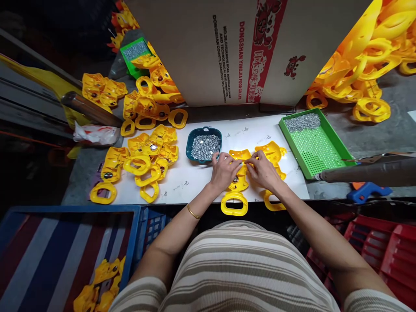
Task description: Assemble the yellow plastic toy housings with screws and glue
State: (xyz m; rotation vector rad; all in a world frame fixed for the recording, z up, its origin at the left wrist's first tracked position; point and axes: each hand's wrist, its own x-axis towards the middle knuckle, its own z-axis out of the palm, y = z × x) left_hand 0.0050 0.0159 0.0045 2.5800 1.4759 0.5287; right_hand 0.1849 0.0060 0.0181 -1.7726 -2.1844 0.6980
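Both my hands meet over a yellow plastic shell part (239, 183) with an oval handle ring (234, 204) at its near end. My left hand (224, 170) is closed, its fingertips pinched at the part's upper middle. From the other side, my right hand (263, 170) also pinches at that spot. Whatever is between the fingertips is too small to name. Just beyond my left hand, a dark teal tray (187, 150) holds many small shiny metal pieces (205, 147). A second yellow shell part (271, 150) lies partly hidden behind my right hand and forearm.
Several yellow parts (152, 147) are piled at left on the white sheet (182, 186). A green perforated tray (325, 151) with metal pieces stands at right, near a blue-orange tool (368, 192). A cardboard box (208, 52) rises behind. Blue (139, 234) and red (373, 247) crates flank me.
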